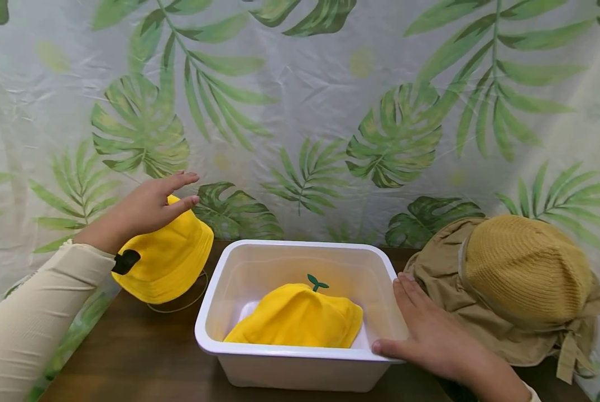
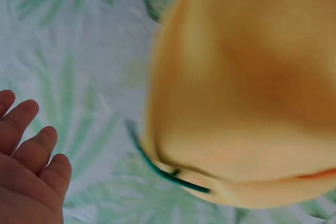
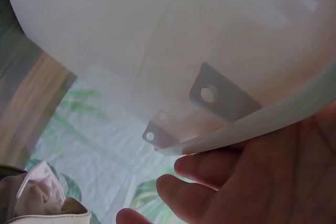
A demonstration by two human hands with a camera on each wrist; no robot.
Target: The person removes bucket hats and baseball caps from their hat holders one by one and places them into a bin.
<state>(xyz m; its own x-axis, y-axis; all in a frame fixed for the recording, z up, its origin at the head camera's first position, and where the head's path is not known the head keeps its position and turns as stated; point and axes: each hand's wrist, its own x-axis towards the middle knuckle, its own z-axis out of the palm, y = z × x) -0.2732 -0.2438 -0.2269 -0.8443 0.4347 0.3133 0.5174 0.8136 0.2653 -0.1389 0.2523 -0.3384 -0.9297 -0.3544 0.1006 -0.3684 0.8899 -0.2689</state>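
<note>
My left hand (image 1: 151, 206), fingers extended, is over a yellow brimmed hat (image 1: 171, 259) at the left. In the left wrist view its fingers (image 2: 39, 150) are apart from the blurred hat (image 2: 247, 93), which has a green sprout (image 2: 168, 176). A thin cord loops below that hat in the head view. My right hand (image 1: 430, 329) rests on the right front corner of a white plastic tub (image 1: 305, 365), thumb on the front rim and fingers along the side. Inside the tub lies another yellow hat (image 1: 300, 318) with a green sprout on top.
A tan hat (image 1: 526, 268) with a wide cloth brim and ties sits right of the tub, beside my right hand. The tub stands on a dark wooden table (image 1: 144, 352). Behind hangs a leaf-patterned sheet (image 1: 310, 111).
</note>
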